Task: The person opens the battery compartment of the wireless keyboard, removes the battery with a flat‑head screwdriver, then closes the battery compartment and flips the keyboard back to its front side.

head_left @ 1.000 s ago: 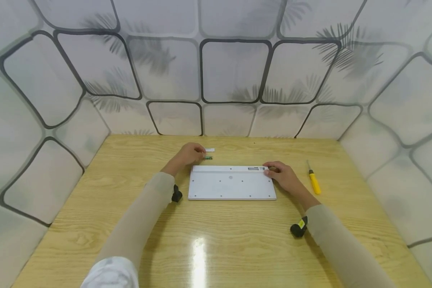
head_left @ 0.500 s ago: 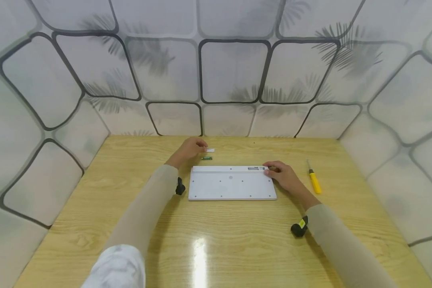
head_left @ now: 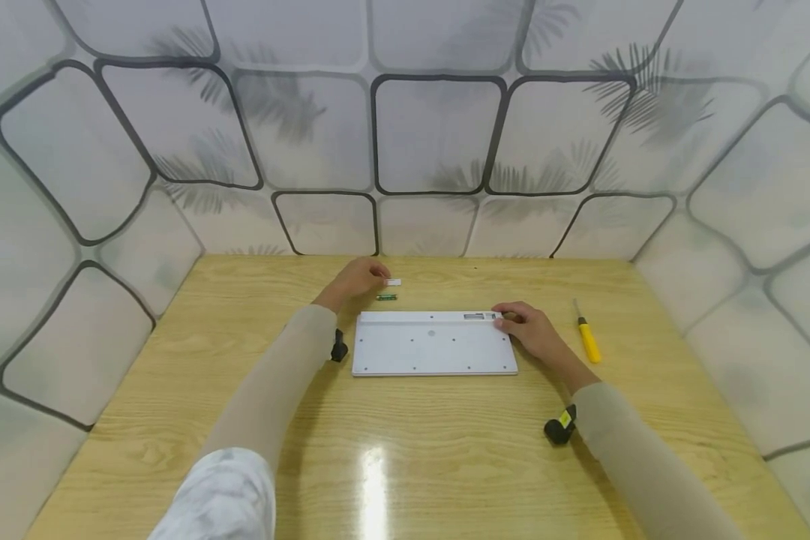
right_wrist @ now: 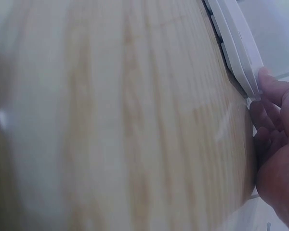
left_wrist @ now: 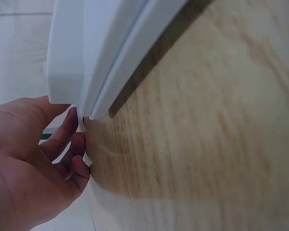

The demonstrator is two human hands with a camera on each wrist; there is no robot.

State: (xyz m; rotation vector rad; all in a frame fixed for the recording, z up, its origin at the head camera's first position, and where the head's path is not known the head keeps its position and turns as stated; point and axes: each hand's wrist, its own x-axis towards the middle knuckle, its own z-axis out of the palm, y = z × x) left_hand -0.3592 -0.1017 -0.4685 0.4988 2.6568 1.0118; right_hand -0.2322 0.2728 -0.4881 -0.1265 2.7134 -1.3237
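A white keyboard [head_left: 434,349] lies face down on the wooden table, its screw-dotted back up and a battery slot [head_left: 474,316] showing near its upper right. My right hand [head_left: 529,328] grips that right corner, thumb on the back and fingers at the far edge, as the right wrist view also shows. Beyond the keyboard's far left, my left hand [head_left: 359,279] pinches the left end of a small white battery cover [head_left: 394,283]. Just in front of this cover lies a green battery [head_left: 387,298]. In the left wrist view, the keyboard's edge [left_wrist: 113,53] partly hides the fingertips.
To the right on the table is a screwdriver [head_left: 588,340] with a yellow handle, its tip pointing away. Patterned walls [head_left: 439,135] stand behind the table and on both sides. A light reflection shows on the table near the front.
My left hand has moved from beside the green battery slightly farther back to the white cover, uncovering more of the battery. The right hand and the keyboard stay in place.
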